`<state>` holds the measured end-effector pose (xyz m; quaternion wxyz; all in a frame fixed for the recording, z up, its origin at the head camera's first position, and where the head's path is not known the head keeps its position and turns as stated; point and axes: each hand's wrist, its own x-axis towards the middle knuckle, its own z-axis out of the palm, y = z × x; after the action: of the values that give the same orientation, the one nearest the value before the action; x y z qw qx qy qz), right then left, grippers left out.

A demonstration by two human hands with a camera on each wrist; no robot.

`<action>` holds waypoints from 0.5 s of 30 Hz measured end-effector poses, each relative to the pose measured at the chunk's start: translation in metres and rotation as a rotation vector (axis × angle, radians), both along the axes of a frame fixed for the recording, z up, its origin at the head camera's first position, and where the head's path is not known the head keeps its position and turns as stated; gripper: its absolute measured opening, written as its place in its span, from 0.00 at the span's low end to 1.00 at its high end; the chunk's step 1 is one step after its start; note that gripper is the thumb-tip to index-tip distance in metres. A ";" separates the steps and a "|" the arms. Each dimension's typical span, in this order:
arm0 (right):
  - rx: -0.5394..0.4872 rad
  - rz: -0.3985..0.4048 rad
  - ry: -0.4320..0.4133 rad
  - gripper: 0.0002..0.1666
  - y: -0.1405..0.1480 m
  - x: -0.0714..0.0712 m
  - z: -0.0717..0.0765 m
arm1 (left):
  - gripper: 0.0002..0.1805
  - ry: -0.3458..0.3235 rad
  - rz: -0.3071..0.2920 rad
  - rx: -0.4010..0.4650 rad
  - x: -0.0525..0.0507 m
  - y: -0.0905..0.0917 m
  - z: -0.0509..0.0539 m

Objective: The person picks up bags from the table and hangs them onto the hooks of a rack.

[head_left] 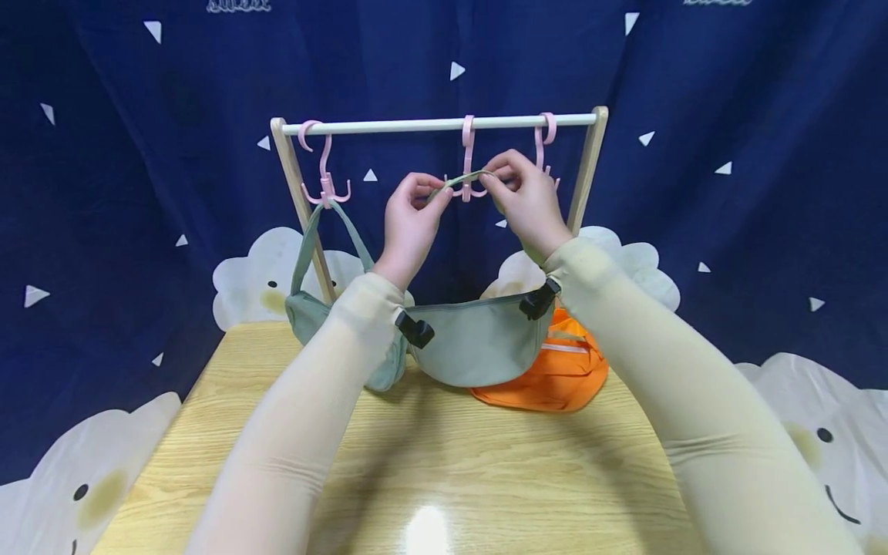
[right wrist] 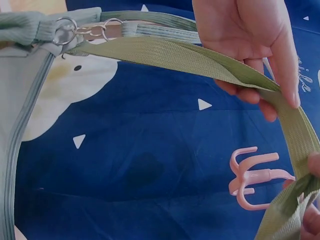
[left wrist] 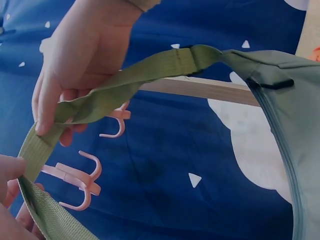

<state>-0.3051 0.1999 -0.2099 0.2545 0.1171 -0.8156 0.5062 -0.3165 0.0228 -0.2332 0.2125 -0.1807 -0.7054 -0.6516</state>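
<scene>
Two hands, the left hand and the right hand, each pinch the strap, a short stretch of it running between their fingertips. That stretch crosses the middle hook in the head view; whether they touch, I cannot tell. The bag hangs below both grips, partly in front of the orange bag.
</scene>
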 end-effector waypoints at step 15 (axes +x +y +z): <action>0.088 -0.086 0.038 0.10 -0.005 -0.013 -0.007 | 0.07 -0.161 -0.087 0.190 -0.011 0.002 -0.004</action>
<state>-0.3182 0.1948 -0.2173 0.2859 0.1026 -0.8365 0.4562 -0.3271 0.0252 -0.2372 0.1429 -0.1371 -0.6469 -0.7364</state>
